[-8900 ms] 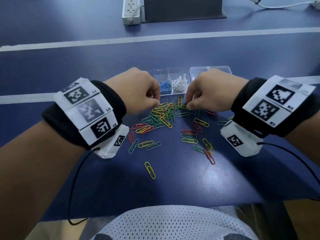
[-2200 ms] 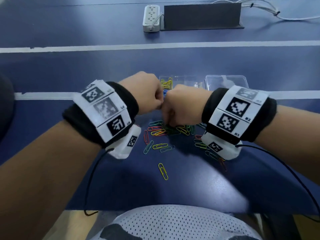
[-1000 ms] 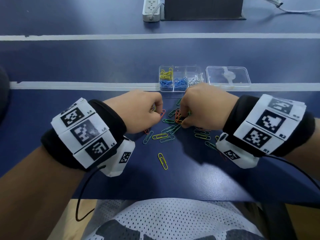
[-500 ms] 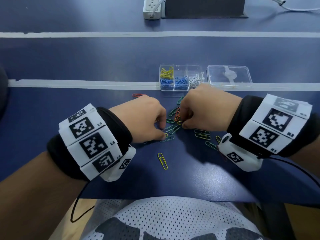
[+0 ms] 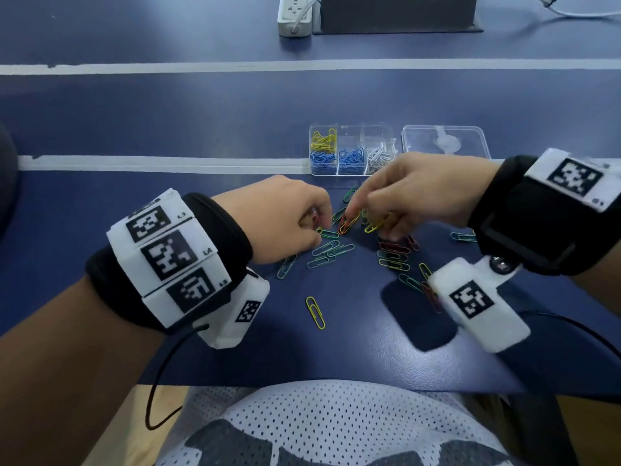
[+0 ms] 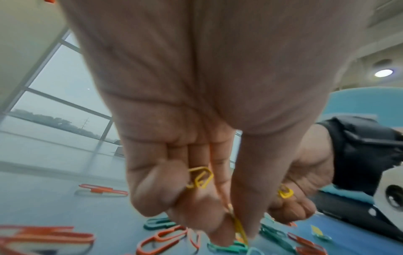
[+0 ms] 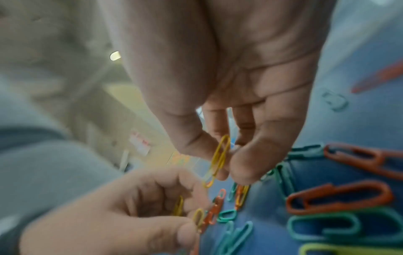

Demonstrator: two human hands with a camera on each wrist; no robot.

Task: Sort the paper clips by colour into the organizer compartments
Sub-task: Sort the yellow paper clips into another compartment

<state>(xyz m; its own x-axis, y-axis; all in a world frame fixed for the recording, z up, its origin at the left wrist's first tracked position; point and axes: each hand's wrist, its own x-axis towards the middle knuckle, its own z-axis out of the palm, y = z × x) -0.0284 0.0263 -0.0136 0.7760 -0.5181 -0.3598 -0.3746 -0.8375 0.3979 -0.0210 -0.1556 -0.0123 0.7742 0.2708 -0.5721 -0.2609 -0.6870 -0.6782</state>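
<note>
Loose paper clips (image 5: 331,252) in green, orange, red and yellow lie on the blue table before a clear organizer (image 5: 353,149) that holds yellow, blue and white clips in separate compartments. My left hand (image 5: 316,227) hovers low over the pile, fingers curled round yellow paper clips (image 6: 199,177), with one more pinched at the fingertips. My right hand (image 5: 366,216) is beside it and pinches a yellow paper clip (image 7: 218,158) between thumb and fingers; a yellow clip (image 5: 376,225) hangs below it in the head view.
The organizer's clear lid (image 5: 445,142) lies to its right. A single yellow clip (image 5: 316,312) sits nearer the table's front edge. A power strip (image 5: 295,15) and a dark box (image 5: 398,11) stand at the far side. White tape lines cross the table.
Both hands stayed over the pile. My right hand has lifted a little and now shows a yellow clip; my left hand shifted slightly left and lower.
</note>
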